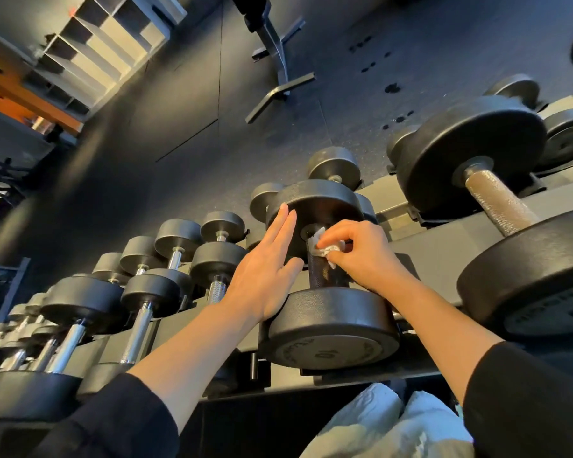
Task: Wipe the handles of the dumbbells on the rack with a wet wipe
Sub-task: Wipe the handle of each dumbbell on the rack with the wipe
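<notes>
Right hand (361, 256) pinching the wet wipe (325, 247) at the far end of the dumbbell handle (321, 276), left hand (268, 269) flat-fingered, apparently steadying the head: wipe fully round, end to end

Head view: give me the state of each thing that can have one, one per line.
Left hand: open, flat against the weight of the middle dumbbell.
Right hand: fingers pinching the wipe.
Wipe: crumpled, pressed on the handle.
Handle: dark, partly covered by the wipe.
Middle dumbbell: resting on the rack.
Big dumbbell: on the rack, untouched.
Small dumbbells: racked in a row, untouched.
</notes>
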Demonstrator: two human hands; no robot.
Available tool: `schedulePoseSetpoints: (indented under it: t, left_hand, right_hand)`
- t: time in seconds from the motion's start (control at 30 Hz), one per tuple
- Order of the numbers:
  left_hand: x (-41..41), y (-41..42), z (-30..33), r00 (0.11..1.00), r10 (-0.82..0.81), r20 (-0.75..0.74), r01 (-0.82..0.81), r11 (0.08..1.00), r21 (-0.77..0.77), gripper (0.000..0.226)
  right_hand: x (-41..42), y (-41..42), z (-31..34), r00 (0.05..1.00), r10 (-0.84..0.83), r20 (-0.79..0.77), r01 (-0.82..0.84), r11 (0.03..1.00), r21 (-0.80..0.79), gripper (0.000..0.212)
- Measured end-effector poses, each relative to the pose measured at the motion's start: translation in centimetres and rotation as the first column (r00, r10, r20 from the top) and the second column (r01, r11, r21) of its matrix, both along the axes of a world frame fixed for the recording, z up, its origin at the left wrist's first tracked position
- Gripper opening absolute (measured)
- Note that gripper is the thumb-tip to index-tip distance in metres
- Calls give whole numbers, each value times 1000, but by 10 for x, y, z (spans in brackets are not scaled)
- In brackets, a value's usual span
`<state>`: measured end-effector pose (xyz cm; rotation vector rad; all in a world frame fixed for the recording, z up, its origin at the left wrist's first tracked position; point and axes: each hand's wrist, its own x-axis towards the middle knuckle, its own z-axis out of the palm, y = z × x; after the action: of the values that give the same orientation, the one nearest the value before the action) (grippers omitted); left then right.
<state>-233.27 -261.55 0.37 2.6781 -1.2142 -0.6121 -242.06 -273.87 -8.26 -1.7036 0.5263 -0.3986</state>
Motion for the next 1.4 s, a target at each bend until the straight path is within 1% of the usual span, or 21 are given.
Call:
schedulePoseSetpoints:
  t: [0.07, 0.13, 0.2, 0.23, 0.27, 0.33, 0.4, 0.43, 0.53, 0.6, 0.67, 0.73, 0.83, 0.9, 1.07, 1.13, 1.2, 1.23, 1.3, 1.33, 1.4]
  left_hand:
    - [1, 2, -1, 999, -11, -33, 11, 1000, -22, 68]
    - [2, 3, -1, 997, -42, -58, 40, 998, -39, 69]
    - [2, 2, 2, 995, -84, -53, 83, 996, -33, 70]
    - [2, 0, 4, 993, -109, -35, 109, 994, -25, 72]
    - [3, -3, 7, 990, -140, -4, 140, 990, -8, 73]
    - [7, -9, 12, 978, -195, 70, 196, 981, -13, 73]
    - [11, -18, 15, 956, -261, 132, 277, 952, -129, 68]
    - [12, -25, 15, 944, -295, 151, 319, 930, -182, 65]
    - [8, -53, 10, 913, -381, 146, 408, 869, -280, 66]
    - [2, -71, 4, 888, -447, 107, 458, 840, -291, 70]
    - [-2, -87, -7, 860, -507, 49, 498, 816, -295, 75]
    - [-5, -100, -18, 836, -548, -20, 520, 803, -290, 79]
    - [-9, -112, -37, 802, -591, -83, 544, 782, -305, 83]
    - [-11, -115, -48, 794, -600, -101, 544, 775, -322, 85]
    - [-8, -116, -69, 804, -587, -96, 505, 759, -412, 95]
    - [-6, -113, -76, 814, -570, -111, 479, 767, -426, 94]
    - [-7, -111, -82, 824, -550, -135, 443, 775, -451, 94]
    - [-8, -110, -84, 827, -542, -151, 427, 779, -460, 94]
    - [-9, -110, -86, 825, -536, -178, 413, 787, -458, 95]
    - [-10, -110, -87, 825, -539, -169, 422, 787, -450, 96]
    - [-12, -110, -88, 827, -547, -129, 450, 782, -431, 99]
  right_hand:
    - [-7, 1, 4, 998, 62, -12, -62, 997, 38, 16]
    - [-15, 2, 8, 992, 123, -33, -118, 985, 128, 23]
    - [-19, 4, 13, 991, 122, -61, -108, 976, 189, 34]
    - [-20, 4, 17, 994, 76, -80, -61, 982, 177, 36]
    - [-19, 2, 20, 995, -6, -101, 19, 991, 135, 35]
    - [-18, -3, 28, 963, -235, -130, 238, 971, 8, 24]
    - [-19, -11, 39, 895, -425, -137, 416, 905, -93, 10]
    - [-21, -15, 45, 868, -477, -138, 460, 877, -139, 9]
    - [-31, -30, 64, 830, -534, -161, 485, 833, -267, 13]
    - [-41, -42, 77, 810, -559, -177, 485, 808, -334, 11]
    - [-52, -55, 90, 801, -566, -196, 476, 800, -367, 9]
    - [-65, -69, 103, 779, -576, -247, 452, 789, -415, 10]
    - [-77, -90, 121, 745, -555, -370, 315, 782, -538, 13]
    - [-82, -100, 125, 729, -491, -476, 176, 807, -563, 17]
    - [-78, -116, 109, 664, -343, -664, -102, 839, -535, 32]
    - [-67, -116, 105, 663, -254, -704, -199, 847, -493, 36]
    - [-57, -114, 101, 658, -179, -732, -270, 851, -450, 37]
    - [-54, -115, 98, 635, -146, -758, -324, 841, -434, 37]
    - [-50, -117, 92, 559, -124, -820, -472, 765, -438, 37]
    - [-49, -117, 89, 517, -125, -847, -543, 717, -437, 37]
    - [-52, -116, 86, 442, -134, -887, -632, 655, -415, 38]
